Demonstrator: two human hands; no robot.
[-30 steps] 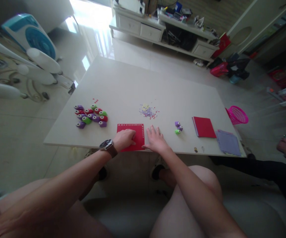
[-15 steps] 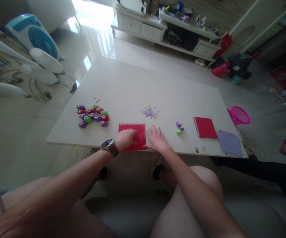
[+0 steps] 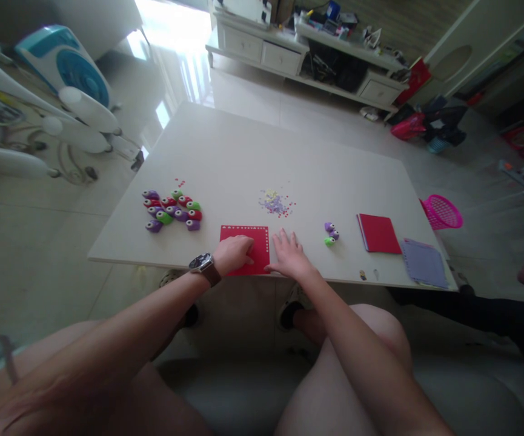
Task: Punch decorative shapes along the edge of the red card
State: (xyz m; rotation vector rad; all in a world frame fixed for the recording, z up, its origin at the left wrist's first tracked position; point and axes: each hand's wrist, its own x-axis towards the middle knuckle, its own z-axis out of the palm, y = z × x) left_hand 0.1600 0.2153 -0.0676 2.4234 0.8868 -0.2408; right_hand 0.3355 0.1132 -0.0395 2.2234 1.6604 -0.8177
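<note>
A red sheet of paper (image 3: 260, 261) lies at the table's near edge, with small pale cut-outs along its top and upper right side. On top of the sheet rests my left hand (image 3: 235, 253), its fingers curled closed; whatever may be in them is hidden. My right hand (image 3: 289, 254) lies open, fingers spread on the tabletop just right of the sheet, its thumb at the sheet's lower right edge. Beyond the sheet is a scattered pile of tiny yellow, purple and red paper bits (image 3: 274, 204).
Several purple, red and green craft punches with eye-like spots (image 3: 171, 212) cluster at left. Three more punches (image 3: 331, 232) stand right of my right hand. Further right lie a stack of red paper (image 3: 378, 234) and purple sheets (image 3: 425, 263). A pink basket (image 3: 444, 212) stands past the table.
The whole view has shifted slightly to the right. Both hands keep nearly the same position at the red sheet.
</note>
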